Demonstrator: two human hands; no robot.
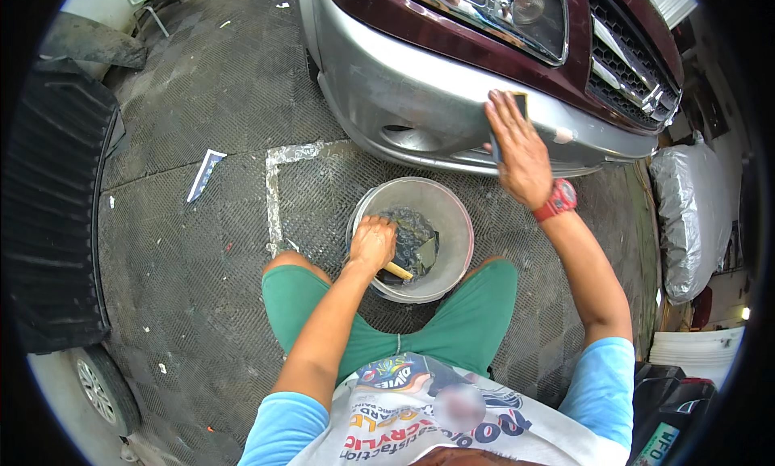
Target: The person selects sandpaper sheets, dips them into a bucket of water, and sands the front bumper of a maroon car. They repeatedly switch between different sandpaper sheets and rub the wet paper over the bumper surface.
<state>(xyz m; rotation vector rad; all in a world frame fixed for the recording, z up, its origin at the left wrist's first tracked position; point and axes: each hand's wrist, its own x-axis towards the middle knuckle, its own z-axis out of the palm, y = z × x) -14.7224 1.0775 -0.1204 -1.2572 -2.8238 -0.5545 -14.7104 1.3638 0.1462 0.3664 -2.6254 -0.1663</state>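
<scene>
Down at floor level, crouched in front of a dark red car, I see both my hands busy.

Right hand (pixel 521 147) is pressed flat, fingers spread, against the silver bumper (pixel 404 86). It pins a dark sanding pad (pixel 517 102) to the panel; only the pad's top edge and a strip below my palm show. A red wristwatch (pixel 557 199) sits on that wrist. A bit of pale tape (pixel 563 134) sticks to the bumper just right of the hand.

Left hand (pixel 373 241) is down in the grey bucket (pixel 452 216), which stands on the floor between my knees, just below the bumper. Fingers are curled shut around something; a tan wooden handle (pixel 397 270) sticks out from under the hand, so I read it as gripping that. What's on the handle's far end I can't tell. Dark water and a dark wet sheet (pixel 420 240) lie in the bucket bottom, just beside the hand.

Around: grey textured floor mat (pixel 202 102) with a white painted corner mark (pixel 278 183), a paper scrap (pixel 203 174) left of it. Black ribbed panel (pixel 48 199) at far left. Silver-wrapped bundle (pixel 686 216) at far right. I'm in green shorts (pixel 452 321).
</scene>
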